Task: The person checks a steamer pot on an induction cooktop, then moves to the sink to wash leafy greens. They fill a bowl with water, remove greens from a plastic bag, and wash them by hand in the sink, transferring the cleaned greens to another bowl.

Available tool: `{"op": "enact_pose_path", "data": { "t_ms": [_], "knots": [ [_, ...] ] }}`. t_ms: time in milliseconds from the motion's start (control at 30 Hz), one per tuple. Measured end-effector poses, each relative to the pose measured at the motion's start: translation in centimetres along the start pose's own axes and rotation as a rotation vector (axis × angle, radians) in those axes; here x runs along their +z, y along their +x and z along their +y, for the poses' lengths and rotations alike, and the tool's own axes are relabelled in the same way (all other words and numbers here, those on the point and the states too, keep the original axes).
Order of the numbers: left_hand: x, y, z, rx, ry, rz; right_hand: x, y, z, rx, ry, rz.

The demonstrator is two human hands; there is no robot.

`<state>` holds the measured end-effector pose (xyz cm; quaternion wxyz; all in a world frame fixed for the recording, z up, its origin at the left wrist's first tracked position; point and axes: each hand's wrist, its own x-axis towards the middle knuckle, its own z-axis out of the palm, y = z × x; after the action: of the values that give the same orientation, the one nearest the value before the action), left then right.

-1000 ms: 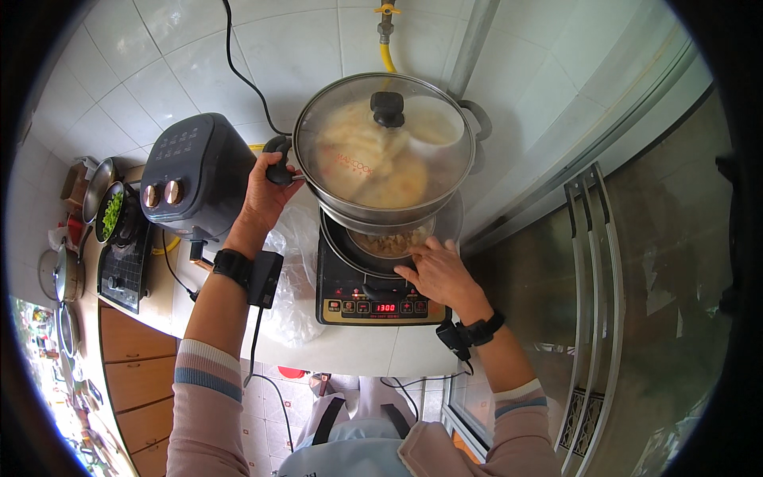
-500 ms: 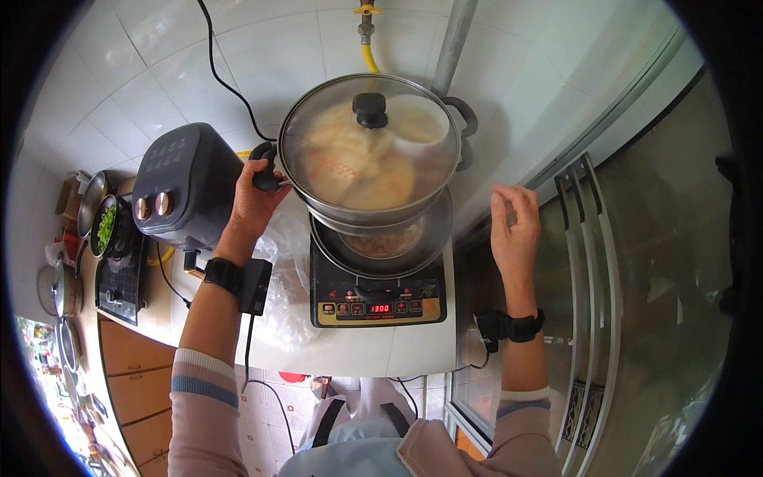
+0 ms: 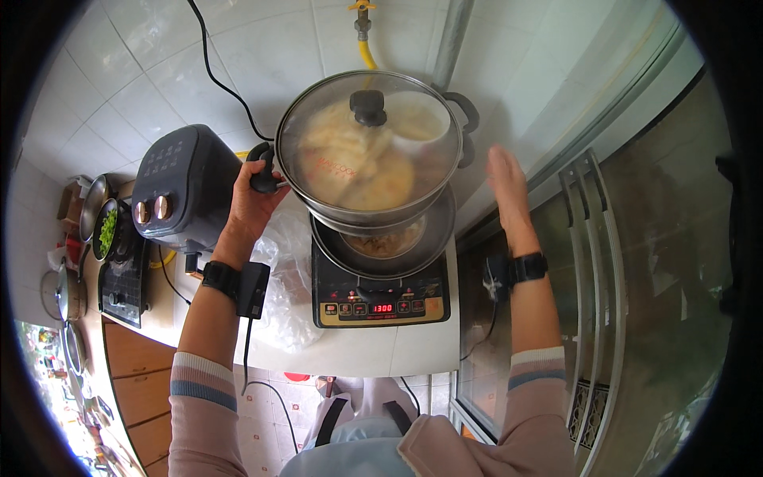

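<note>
My left hand point(image 3: 256, 195) is closed round the black left handle of a steamer pot point(image 3: 367, 216). A steamed-up glass lid point(image 3: 318, 119) with a black knob covers it; pale food and a white bowl point(image 3: 419, 119) show blurred through the glass. Below the steamer is a dark pan point(image 3: 334, 254) with pale pieces of food in it, on a black induction cooker point(image 3: 334, 288). Whether steamer and pan touch, I cannot tell. My right hand point(image 3: 509, 187) holds nothing, fingers stretched out, to the right of the steamer's right handle and apart from it.
A black air fryer point(image 3: 187, 187) stands left of my left hand. Crumpled clear plastic bags point(image 3: 282, 278) lie beside the cooker. Farther left are a pan of chopped greens point(image 3: 107, 230) and a dark hob point(image 3: 123, 282). A glass door point(image 3: 517, 397) with metal bars closes off the right side.
My right hand has moved up toward the steamer's right handle, and its fingers have straightened. My left hand keeps its grip, with the steamer nearly unmoved.
</note>
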<state>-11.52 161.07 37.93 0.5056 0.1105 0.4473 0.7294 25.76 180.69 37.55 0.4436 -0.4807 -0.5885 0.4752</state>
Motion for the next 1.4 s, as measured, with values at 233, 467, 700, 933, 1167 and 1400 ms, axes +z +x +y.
{"op": "enact_pose_path", "data": {
  "t_ms": [233, 467, 700, 933, 1167, 1400],
  "knots": [
    [-0.6, 0.2, 0.0, 0.001, 0.002, -0.023, 1.6, 2.7, -2.0, 0.247, 0.203, -0.166],
    [-0.6, 0.3, -0.1, -0.005, -0.002, 0.01, 2.8, 3.2, -2.1, 0.204, 0.172, -0.23],
    [-1.0, 0.5, -0.1, -0.011, -0.009, -0.009, 3.0, 3.7, -2.1, 0.234, 0.268, -0.22],
    [-0.4, 0.0, 0.0, -0.008, -0.052, -0.072, 3.2, 3.7, -2.7, 0.231, 0.362, -0.241],
    [0.0, -1.5, -0.5, 0.042, -0.001, -0.065, 2.4, 1.3, -2.4, 0.256, 0.361, -0.13],
    [0.4, -3.5, -1.0, 0.018, 0.035, -0.035, 0.7, -1.9, -2.5, 0.265, 0.283, -0.072]
  ]
}}
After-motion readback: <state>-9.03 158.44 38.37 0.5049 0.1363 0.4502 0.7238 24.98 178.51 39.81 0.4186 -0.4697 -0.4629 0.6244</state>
